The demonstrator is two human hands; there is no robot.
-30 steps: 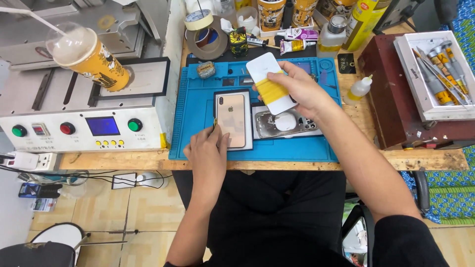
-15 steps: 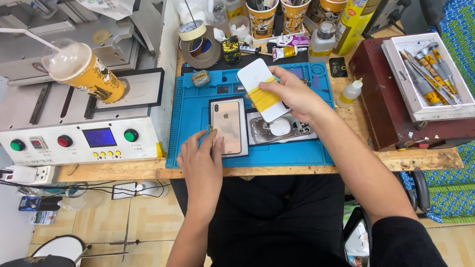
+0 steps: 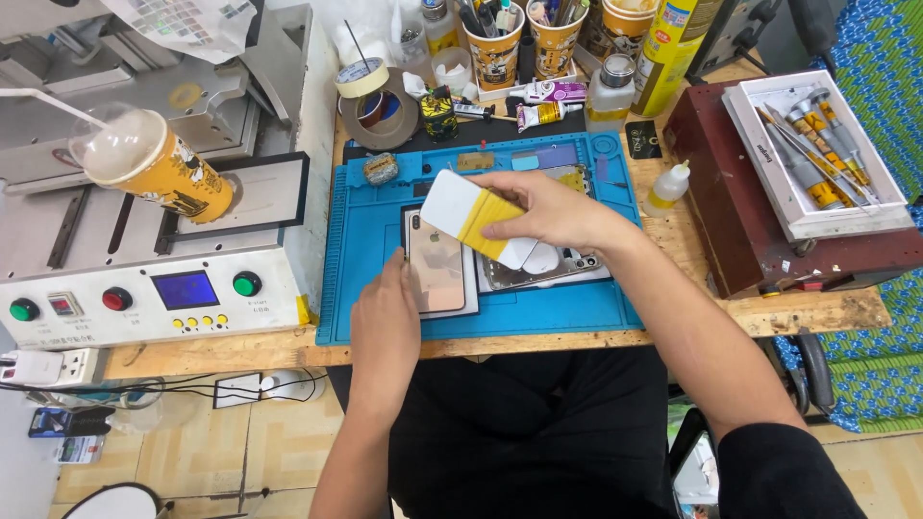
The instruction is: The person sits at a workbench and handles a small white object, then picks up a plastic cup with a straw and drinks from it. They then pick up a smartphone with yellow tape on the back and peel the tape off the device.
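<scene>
A gold phone back [image 3: 435,259] lies on a white panel on the blue work mat [image 3: 365,240]. My left hand [image 3: 385,322] rests on the mat at the phone's lower left edge, fingertips touching it. My right hand [image 3: 543,213] hovers above the mat and grips a white and yellow flat card tool [image 3: 468,209], tilted toward the upper left over the phone. Under that hand lies an opened phone frame [image 3: 562,266] with its inner parts showing.
A grey machine [image 3: 135,288] with buttons and a small screen stands at the left, a yellow drink cup [image 3: 159,168] on it. Tape rolls [image 3: 377,96], cups of tools [image 3: 495,43] and bottles line the back. A white tool tray [image 3: 817,154] sits on a dark red box at right.
My right hand has carried the card tool leftward over the gold phone. My left hand has shifted slightly along the phone's left edge. The head camera has moved.
</scene>
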